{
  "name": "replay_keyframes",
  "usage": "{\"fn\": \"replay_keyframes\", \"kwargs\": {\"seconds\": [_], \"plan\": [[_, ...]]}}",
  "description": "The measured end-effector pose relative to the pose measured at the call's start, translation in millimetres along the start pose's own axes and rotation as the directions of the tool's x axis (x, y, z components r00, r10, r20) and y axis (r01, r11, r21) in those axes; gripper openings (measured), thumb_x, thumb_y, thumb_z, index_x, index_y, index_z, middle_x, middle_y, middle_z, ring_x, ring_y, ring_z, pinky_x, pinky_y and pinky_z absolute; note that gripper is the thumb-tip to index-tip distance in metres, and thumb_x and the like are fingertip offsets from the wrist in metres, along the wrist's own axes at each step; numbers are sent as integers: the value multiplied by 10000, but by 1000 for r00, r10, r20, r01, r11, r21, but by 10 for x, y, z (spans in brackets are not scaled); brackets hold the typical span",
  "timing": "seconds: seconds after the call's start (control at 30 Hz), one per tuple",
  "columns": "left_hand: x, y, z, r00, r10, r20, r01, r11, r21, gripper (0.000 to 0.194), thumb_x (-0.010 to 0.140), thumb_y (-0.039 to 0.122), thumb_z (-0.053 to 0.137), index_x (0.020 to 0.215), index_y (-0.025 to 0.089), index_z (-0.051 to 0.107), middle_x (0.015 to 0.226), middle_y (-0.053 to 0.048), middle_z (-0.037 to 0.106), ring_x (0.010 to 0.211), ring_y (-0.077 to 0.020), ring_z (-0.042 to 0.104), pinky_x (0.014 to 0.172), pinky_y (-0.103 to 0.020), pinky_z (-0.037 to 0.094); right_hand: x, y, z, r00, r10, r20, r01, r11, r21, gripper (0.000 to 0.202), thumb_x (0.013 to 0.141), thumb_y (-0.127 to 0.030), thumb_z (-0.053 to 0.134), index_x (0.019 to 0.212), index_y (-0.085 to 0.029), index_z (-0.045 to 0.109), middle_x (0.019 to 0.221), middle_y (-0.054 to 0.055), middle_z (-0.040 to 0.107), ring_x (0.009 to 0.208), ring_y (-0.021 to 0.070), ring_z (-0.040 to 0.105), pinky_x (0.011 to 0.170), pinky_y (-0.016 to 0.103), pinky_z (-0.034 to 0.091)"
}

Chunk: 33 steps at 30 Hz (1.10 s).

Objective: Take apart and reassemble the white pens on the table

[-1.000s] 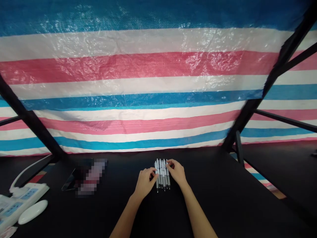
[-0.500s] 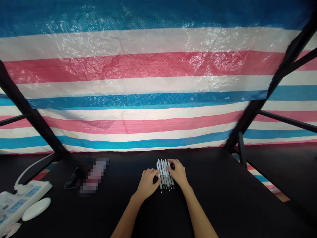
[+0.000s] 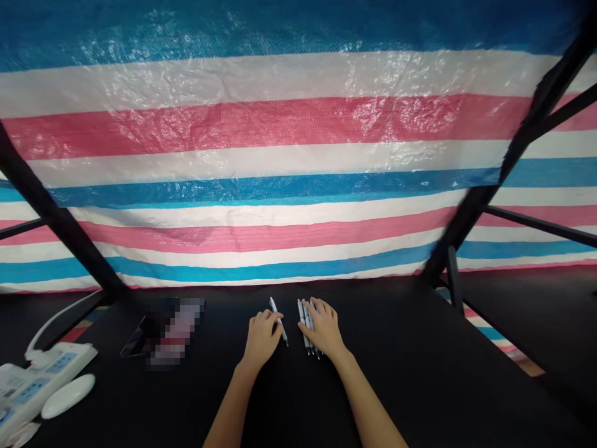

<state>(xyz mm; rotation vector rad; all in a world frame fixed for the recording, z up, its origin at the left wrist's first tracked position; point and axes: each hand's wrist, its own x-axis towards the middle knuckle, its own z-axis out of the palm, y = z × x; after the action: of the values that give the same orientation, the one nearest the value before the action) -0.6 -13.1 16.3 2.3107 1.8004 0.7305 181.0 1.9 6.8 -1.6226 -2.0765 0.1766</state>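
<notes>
A white click pen (image 3: 280, 321), tilted on the black tabletop, lies apart from the others. Between thumb and fingers, my left hand (image 3: 263, 336) is closed on this pen. To its right, several similar white and grey pens (image 3: 306, 333) lie side by side in a bunch, tips toward me. My right hand (image 3: 326, 327) curls over the bunch from the right, its thumb at the left edge and fingertips across the upper ends. Part of the bunch is hidden under that hand.
A white power strip (image 3: 51, 370) with a plugged-in cable and a white oval object (image 3: 68, 396) are at the left. A dark phone-like device (image 3: 137, 336) lies beside a pixelated patch. Black frame bars (image 3: 466, 227) rise on both sides, before a striped tarp (image 3: 280, 236).
My left hand has moved left, drawing one pen away from the bunch. My right hand has shifted slightly left and now covers more of the other pens.
</notes>
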Motion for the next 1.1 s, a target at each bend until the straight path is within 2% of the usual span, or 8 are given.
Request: {"fn": "replay_keyframes", "kwargs": {"seconds": [0.27, 0.47, 0.63, 0.77, 0.83, 0.93, 1.0, 1.1], "plan": [[-6, -142, 22, 998, -4, -64, 8, 998, 68, 269, 830, 171, 429, 1001, 252, 620, 951, -53, 561, 905, -211, 510, 773, -348, 385, -3, 14, -41, 1000, 26, 13, -26, 1000, 4, 487, 754, -360, 550, 1230, -265, 506, 1259, 94, 504, 1173, 275, 407, 932, 422, 309], [-24, -160, 8, 996, -17, -91, 22, 998, 52, 188, 857, 261, 442, 879, 262, 629, 1158, -59, 508, 1106, -257, 418, 876, -432, 339, 12, 10, -52, 998, 13, -67, -10, 999, 50, 430, 793, -387, 524, 1202, -253, 522, 1212, 91, 530, 1139, 264, 436, 924, 410, 327], [-7, -92, -31, 988, 46, -145, -42, 999, 33, 219, 884, 273, 400, 927, 269, 615, 1156, -53, 545, 1087, -231, 444, 911, -423, 310, 25, -25, -132, 983, -3, -184, 29, 990, 141, 313, 872, -393, 430, 1114, -261, 577, 1110, 72, 579, 1049, 234, 487, 889, 379, 347], [1, 53, -71, 977, 123, -172, -121, 992, 24, 252, 907, 248, 360, 975, 256, 602, 1055, -49, 606, 1011, -197, 503, 890, -379, 312, 18, -91, -191, 975, -49, -215, 96, 972, 215, 301, 906, -375, 377, 1079, -250, 590, 1051, 63, 600, 1006, 214, 501, 861, 343, 351], [-7, 123, -80, 974, 167, -156, -166, 986, 19, 272, 918, 238, 338, 1004, 249, 597, 991, -43, 627, 972, -182, 524, 890, -372, 305, 12, -134, -203, 975, -75, -207, 126, 961, 245, 298, 915, -367, 362, 990, -230, 615, 953, 59, 622, 938, 205, 518, 822, 323, 354], [-22, 178, -79, 967, 197, -162, -197, 980, 17, 292, 923, 236, 332, 1031, 252, 603, 943, -36, 639, 934, -170, 544, 899, -365, 304, 9, -189, -198, 982, -69, -177, 115, 958, 262, 389, 919, -381, 342, 686, -201, 596, 672, 40, 583, 740, 187, 518, 717, 296, 349], [-26, 172, -78, 964, 190, -185, -192, 981, 11, 296, 921, 248, 341, 1063, 255, 600, 968, -45, 638, 953, -175, 545, 903, -364, 311, 14, -202, -181, 984, -25, -179, 78, 953, 294, 452, 910, -398, 342, 539, -203, 510, 548, 22, 502, 650, 176, 491, 656, 282, 333], [-18, 116, -85, 965, 139, -222, -146, 989, -17, 301, 912, 295, 363, 1116, 242, 578, 1037, -71, 625, 1004, -200, 529, 911, -382, 320, 37, -170, -144, 976, 96, -197, 1, 896, 444, 471, 873, -432, 360, 463, -205, 407, 498, 0, 416, 565, 152, 442, 565, 260, 302]]}}
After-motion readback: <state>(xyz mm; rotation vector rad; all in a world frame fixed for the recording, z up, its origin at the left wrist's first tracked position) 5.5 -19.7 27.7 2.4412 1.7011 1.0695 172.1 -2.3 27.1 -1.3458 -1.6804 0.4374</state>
